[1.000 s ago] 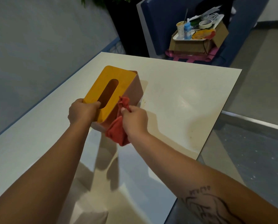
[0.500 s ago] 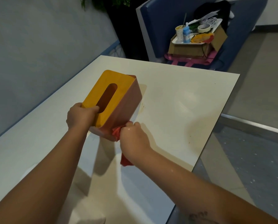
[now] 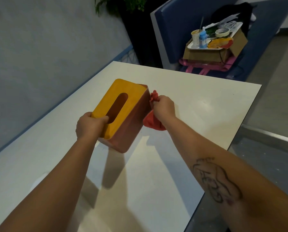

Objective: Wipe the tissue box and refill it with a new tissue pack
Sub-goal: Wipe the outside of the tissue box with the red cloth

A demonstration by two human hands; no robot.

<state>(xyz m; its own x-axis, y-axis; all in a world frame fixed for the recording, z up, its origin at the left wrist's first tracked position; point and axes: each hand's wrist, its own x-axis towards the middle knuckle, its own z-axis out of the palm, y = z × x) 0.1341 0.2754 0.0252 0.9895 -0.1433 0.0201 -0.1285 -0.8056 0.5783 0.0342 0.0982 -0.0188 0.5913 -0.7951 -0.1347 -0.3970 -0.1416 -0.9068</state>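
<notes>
one tissue box [image 3: 133,124], one cloth [image 3: 152,121]

White table [image 3: 206,114], glossy, rectangular, far right corner in view. Tissue box [image 3: 123,114] tilted over middle, near bottom corner low at tabletop; contact unclear. Shadows of box and arms across near surface.

No text, brand or number can be read. Dark, script-like strokes are seen in the tattoo [image 3: 215,180] on the right forearm, but no letters can be made out. A label is carried by the small blue bottle [image 3: 203,41] on the tray [image 3: 205,48] beyond the bench [image 3: 198,91]; it is too small to be read. The paper cup [image 3: 195,38] beside it is marked with dots only.
</notes>
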